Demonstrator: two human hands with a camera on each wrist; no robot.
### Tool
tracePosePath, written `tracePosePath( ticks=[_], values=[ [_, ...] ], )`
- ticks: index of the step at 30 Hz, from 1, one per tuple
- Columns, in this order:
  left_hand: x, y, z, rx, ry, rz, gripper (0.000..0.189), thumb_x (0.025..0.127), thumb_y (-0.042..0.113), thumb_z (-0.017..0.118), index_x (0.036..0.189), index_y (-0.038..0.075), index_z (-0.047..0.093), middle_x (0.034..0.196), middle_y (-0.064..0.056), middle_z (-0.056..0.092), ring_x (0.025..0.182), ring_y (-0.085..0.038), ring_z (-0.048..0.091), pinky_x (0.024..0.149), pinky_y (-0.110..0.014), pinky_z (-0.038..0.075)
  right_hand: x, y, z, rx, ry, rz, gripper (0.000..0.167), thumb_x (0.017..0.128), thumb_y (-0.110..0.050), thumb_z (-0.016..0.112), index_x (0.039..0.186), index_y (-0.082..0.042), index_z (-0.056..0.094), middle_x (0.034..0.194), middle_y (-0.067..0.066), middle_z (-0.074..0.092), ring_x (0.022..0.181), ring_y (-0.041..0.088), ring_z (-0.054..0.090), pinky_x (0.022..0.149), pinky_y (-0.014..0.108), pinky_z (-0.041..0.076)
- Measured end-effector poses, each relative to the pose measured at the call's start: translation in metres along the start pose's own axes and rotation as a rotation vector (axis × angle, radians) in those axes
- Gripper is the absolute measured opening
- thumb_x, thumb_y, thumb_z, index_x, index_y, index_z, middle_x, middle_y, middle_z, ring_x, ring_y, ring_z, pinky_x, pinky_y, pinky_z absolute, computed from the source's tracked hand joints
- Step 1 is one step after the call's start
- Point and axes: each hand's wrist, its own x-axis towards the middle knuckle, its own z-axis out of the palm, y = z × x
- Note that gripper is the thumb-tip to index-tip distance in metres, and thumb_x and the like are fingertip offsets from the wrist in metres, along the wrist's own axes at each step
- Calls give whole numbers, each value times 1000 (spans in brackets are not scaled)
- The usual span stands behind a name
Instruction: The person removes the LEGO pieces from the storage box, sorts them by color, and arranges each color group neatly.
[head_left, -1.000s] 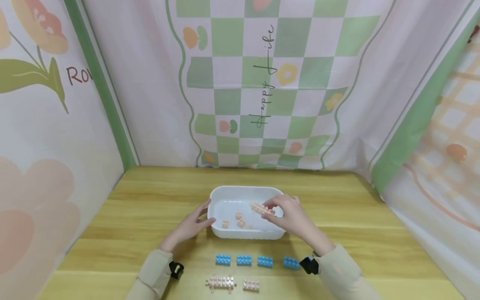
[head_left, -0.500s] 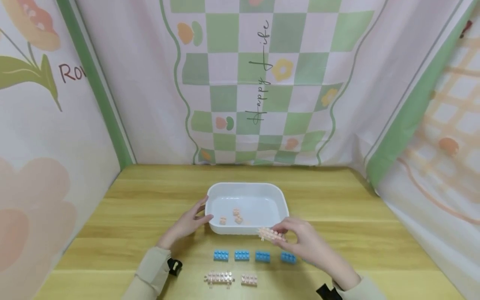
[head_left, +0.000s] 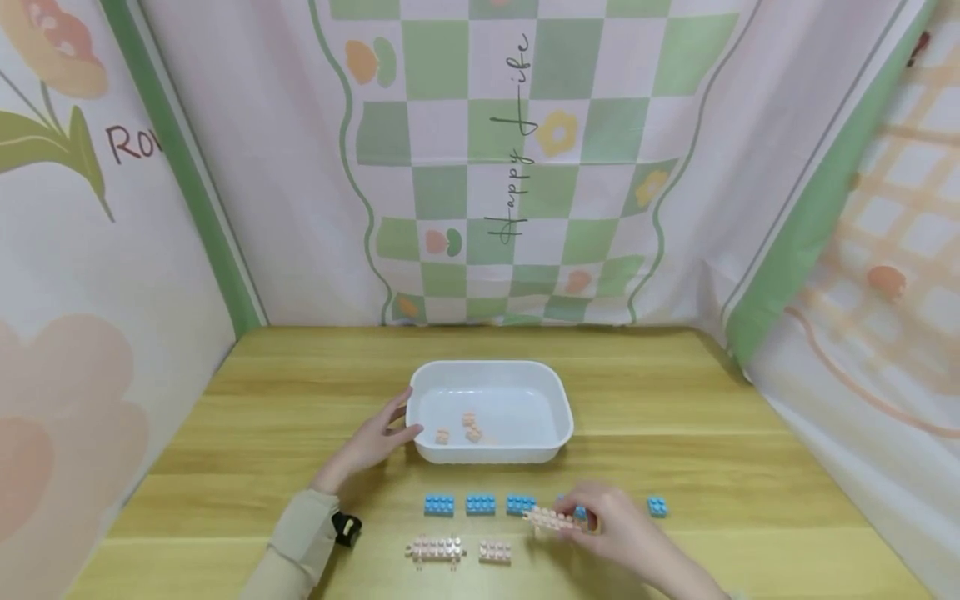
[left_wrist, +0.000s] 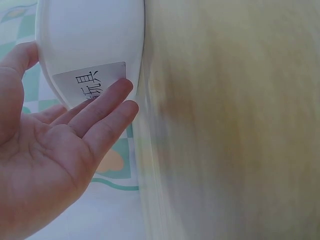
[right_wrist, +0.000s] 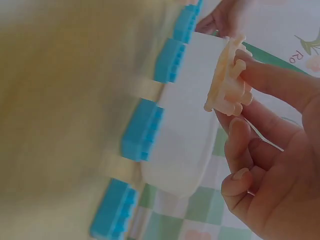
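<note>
While my right hand (head_left: 613,523) pinches a long, pale peach block piece (head_left: 550,519) between the thumb and fingers, I keep it up off the worktop (head_left: 300,425). The piece has bumps on top and little knobs poking out. It is in front of the white tub (head_left: 551,453), over the part of the worktop toward the front edge, and it hides a bit of the row of blue bricks.

Just to its left lies a short pink brick (head_left: 495,552), and next to that a longer pink piece (head_left: 437,549) with knobs at its ends. Five blue bricks (head_left: 480,504) make a row in front of the tub. My fingers cover part of the fourth, and the fifth sits farther over, toward the right edge.

My left hand (head_left: 372,440) isn't curled around anything; its fingers are nearly straight and touch the left end of the tub. That end has a label (left_wrist: 75,79) with dark writing, partly behind my fingers. Three small peach bits (head_left: 469,419) are in the tub, near its front left corner.

A green and white checked cloth (head_left: 498,167) hangs behind the worktop's back edge.
</note>
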Motion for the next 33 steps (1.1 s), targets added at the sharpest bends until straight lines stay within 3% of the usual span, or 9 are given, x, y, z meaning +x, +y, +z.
tracePosePath(
  ticks=[9, 20, 33],
  values=[
    [-1, 1, -1, -7, -3, 2, 74, 94, 33, 56, 151, 12, 15, 150, -23, 28, 122, -41, 49, 100, -49, 44, -9, 3, 9, 79, -203, 229, 14, 80, -27, 73, 92, -20, 71, 82, -17, 60, 64, -5, 44, 52, 15, 41],
    [-1, 1, 1, -24, 16, -27, 74, 93, 32, 59, 151, 15, 17, 148, -21, 32, 121, -39, 51, 100, -48, 45, -11, 2, 12, 79, -242, 207, 15, 76, -21, 77, 89, -19, 69, 86, -15, 54, 69, -5, 46, 57, 15, 46],
    [0, -3, 1, -29, 12, -7, 75, 92, 35, 59, 151, 15, 17, 149, -20, 31, 122, -39, 50, 101, -50, 43, -8, 0, 16, 59, -245, 182, 20, 71, -23, 78, 88, -19, 68, 83, -17, 54, 68, -6, 46, 58, 15, 45]
  ],
)
